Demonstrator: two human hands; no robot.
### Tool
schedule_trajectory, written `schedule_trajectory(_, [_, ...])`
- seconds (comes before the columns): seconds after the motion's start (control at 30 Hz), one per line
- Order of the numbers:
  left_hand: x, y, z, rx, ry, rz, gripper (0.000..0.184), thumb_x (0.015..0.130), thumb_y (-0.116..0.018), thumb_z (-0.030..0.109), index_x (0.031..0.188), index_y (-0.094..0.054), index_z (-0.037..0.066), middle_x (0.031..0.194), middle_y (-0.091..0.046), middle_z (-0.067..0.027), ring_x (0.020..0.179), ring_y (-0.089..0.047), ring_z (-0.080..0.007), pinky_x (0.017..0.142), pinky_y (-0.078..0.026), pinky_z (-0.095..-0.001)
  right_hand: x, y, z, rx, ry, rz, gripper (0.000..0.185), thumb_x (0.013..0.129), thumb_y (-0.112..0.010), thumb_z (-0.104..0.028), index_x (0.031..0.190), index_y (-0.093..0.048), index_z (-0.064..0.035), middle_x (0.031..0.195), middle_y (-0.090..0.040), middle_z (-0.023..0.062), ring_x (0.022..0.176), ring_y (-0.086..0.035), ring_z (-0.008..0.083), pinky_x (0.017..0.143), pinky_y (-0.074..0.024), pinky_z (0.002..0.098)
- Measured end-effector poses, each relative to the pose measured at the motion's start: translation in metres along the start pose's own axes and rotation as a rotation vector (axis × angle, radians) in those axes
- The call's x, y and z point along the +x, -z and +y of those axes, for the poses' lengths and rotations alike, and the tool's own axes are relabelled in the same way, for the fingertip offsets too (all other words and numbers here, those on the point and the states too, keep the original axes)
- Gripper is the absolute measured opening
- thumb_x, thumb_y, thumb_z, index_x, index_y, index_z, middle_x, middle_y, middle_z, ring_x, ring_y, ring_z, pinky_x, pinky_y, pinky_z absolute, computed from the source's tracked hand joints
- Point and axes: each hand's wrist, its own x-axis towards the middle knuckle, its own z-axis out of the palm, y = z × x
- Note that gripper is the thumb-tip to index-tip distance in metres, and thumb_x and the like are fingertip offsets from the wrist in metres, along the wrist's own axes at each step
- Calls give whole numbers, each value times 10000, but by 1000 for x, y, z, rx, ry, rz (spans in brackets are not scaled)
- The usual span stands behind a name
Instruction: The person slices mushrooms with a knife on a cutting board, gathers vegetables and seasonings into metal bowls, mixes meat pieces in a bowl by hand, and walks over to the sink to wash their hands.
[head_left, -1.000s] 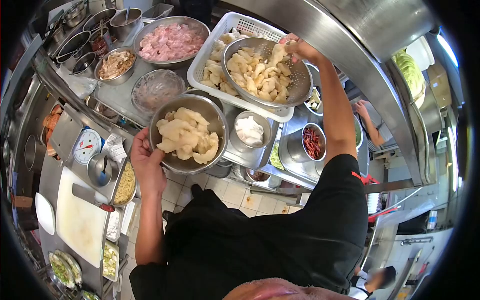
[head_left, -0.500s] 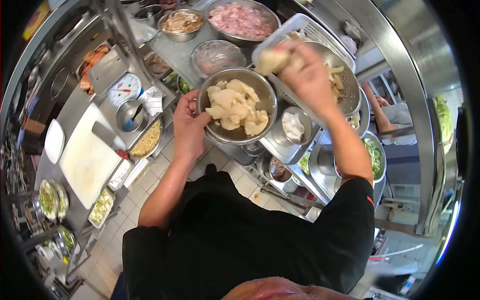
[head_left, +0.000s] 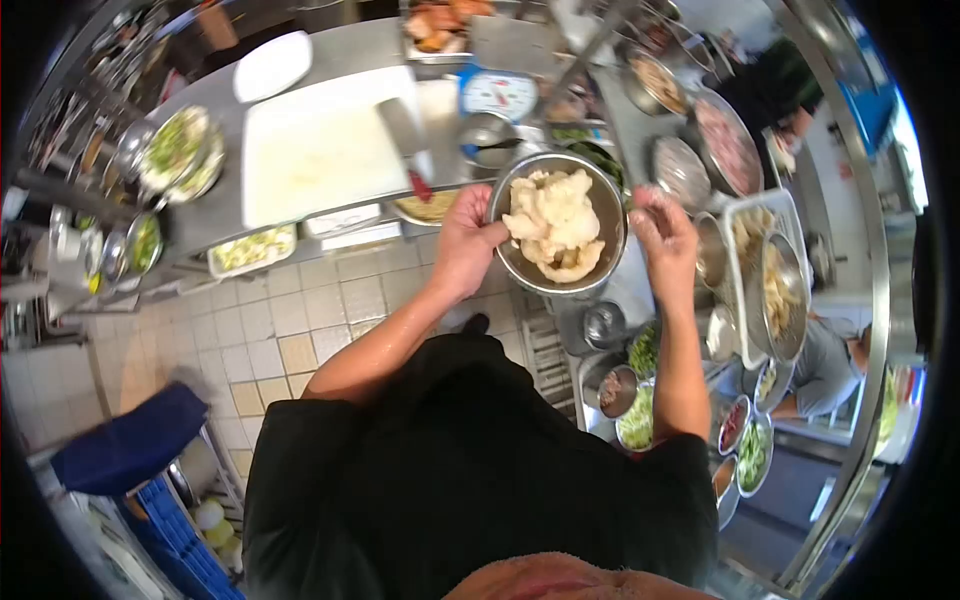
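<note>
In the head view, my left hand [head_left: 468,243] grips the left rim of a round metal bowl [head_left: 510,259], with the thumb over the edge. Pale, cream-coloured pieces [head_left: 555,222] that look like raw meat or fish are heaped in it; their exact kind is unclear. My right hand [head_left: 665,240] is just beside the bowl's right rim, fingers loosely bent and thumb apart, holding nothing visible. Whether it touches the rim I cannot tell. The bowl is held above the floor, at the gap between two counters.
A white cutting board [head_left: 325,150] bears a cleaver [head_left: 402,128] with a red handle. Behind it stands a dial scale [head_left: 498,95]. At the right are a white perforated basket [head_left: 741,290], a colander [head_left: 797,305] and a bowl of pink meat [head_left: 725,145]. Another person [head_left: 825,365] is beyond.
My view has turned left toward the cutting board. The bowl has come along in my left hand. My right hand, formerly holding pale pieces over the basket, is now beside the bowl without them.
</note>
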Motion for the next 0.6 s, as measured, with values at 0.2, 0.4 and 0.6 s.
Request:
schedule_trajectory(0.2, [-59,165,62,54,30,244,242,712,-543,-119,876,-494,51,761,-513,29,662,-462,-56,592,-382,-210,-21,-160,53,260,-312,-78,203,879,-646,-110,1067,-640,-33,965,-657,27,851,-608,100,751,-493,251])
schedule_trajectory(0.4, [-125,323,115,187,-54,530,278,730,-549,-56,999,-546,13,895,-593,-32,812,-542,-116,741,-438,-249,-36,-319,82,437,-559,-293,186,917,-607,-163,1064,-614,-49,949,-660,41,808,-642,142,658,-499,259])
schedule_trajectory(0.6, [-170,406,170,95,-20,709,429,812,-544,7,1238,-490,1,1191,-568,-145,1037,-592,-252,881,-490,-387,-24,-409,89,-10,-31,-558,167,874,-595,-140,946,-663,-4,826,-660,84,721,-642,149,681,-526,308])
